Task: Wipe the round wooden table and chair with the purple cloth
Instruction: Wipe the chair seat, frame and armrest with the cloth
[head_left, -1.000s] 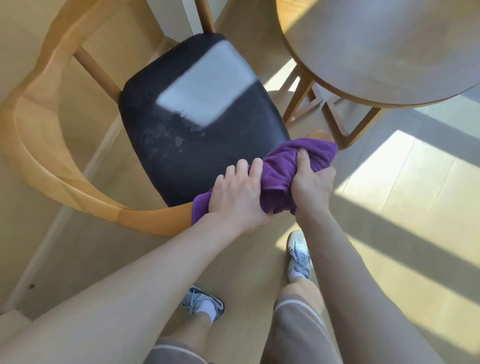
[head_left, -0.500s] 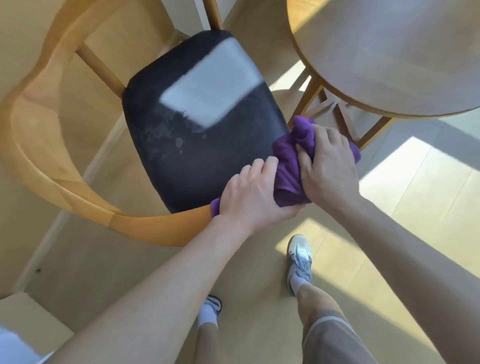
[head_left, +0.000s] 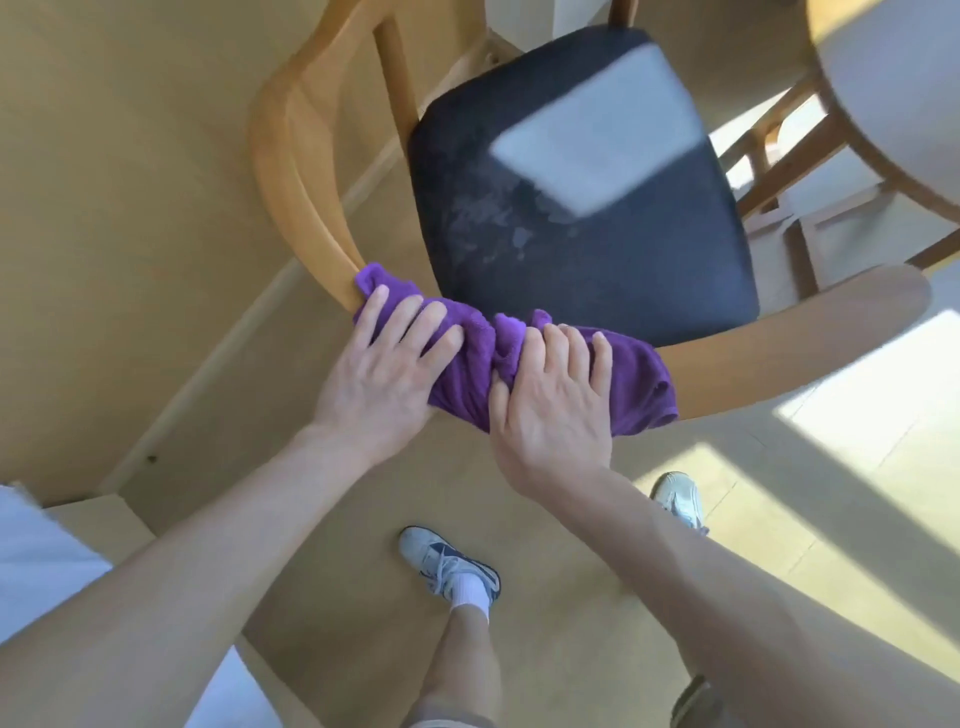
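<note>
Both hands on purple cloth, draped over chair's curved rail.

Purple cloth (head_left: 470, 358) bunched over the wooden rail of the chair (head_left: 795, 332), just in front of the dark seat (head_left: 587, 249). Left hand (head_left: 384, 374) presses its left part, fingers spread and lightly bent. Right hand (head_left: 556, 400) grips the middle, fingers curled over, thumb tucked into folds. Round table (head_left: 893, 93) at upper right, apart from the cloth.
</note>
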